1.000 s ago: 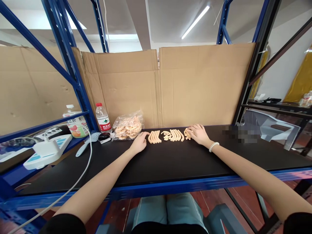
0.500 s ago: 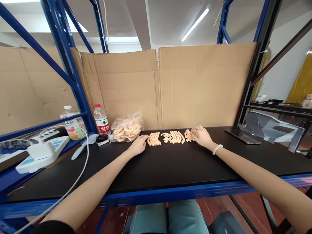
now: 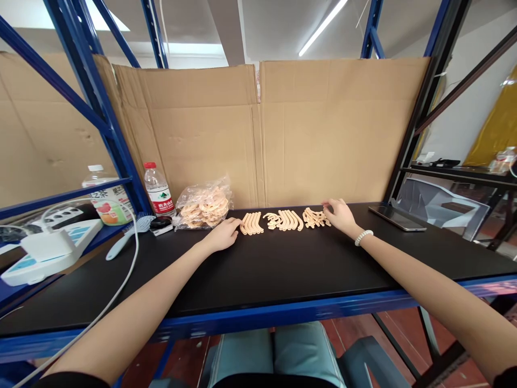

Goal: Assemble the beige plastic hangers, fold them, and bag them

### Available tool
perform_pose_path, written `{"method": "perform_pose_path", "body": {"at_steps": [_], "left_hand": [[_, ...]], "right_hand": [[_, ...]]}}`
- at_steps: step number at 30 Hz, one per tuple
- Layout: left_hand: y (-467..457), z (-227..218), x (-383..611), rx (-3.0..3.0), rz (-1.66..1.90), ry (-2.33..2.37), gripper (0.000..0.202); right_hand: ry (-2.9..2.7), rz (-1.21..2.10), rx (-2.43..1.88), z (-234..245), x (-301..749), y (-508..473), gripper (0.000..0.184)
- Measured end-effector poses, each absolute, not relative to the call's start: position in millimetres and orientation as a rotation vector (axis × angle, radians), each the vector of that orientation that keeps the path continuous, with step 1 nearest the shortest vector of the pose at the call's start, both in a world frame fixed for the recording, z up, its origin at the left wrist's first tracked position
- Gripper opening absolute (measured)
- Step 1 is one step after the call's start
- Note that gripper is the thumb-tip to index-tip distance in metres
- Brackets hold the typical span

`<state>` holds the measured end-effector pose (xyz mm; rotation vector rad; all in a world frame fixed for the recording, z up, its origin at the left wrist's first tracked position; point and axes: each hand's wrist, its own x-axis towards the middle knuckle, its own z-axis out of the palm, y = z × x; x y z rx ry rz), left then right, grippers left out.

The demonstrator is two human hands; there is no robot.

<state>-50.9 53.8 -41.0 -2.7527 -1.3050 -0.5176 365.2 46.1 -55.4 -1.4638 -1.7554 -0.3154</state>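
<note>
Three small heaps of curved peach-coloured plastic pieces lie in a row on the black shelf top (image 3: 283, 269): a left heap (image 3: 251, 223), a middle heap (image 3: 285, 220) and a right heap (image 3: 315, 217). My left hand (image 3: 223, 236) rests palm down, fingers loosely curled, its fingertips touching the left heap. My right hand (image 3: 341, 215), with a white bead bracelet at the wrist, lies just right of the right heap, fingers spread and holding nothing.
A clear bag of the same pieces (image 3: 204, 203) sits left of the heaps, beside a water bottle (image 3: 157, 190), a black lid (image 3: 160, 222) and a pale brush (image 3: 125, 237). A tablet (image 3: 398, 217) lies at the right. Cardboard sheets (image 3: 323, 129) back the shelf.
My right hand has slid off the right heap and now lies beside it, uncovering it. The camera has tilted a little; my left hand stays at the left heap.
</note>
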Motion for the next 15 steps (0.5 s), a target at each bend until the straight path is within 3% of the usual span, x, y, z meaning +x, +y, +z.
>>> {"method": "perform_pose_path", "body": {"at_steps": [15], "left_hand": [[49, -36, -48, -2.768, -0.492, -1.299, 0.039]], "right_hand": [[-1.907, -0.260, -1.308, -44, 334, 33, 0.025]]}}
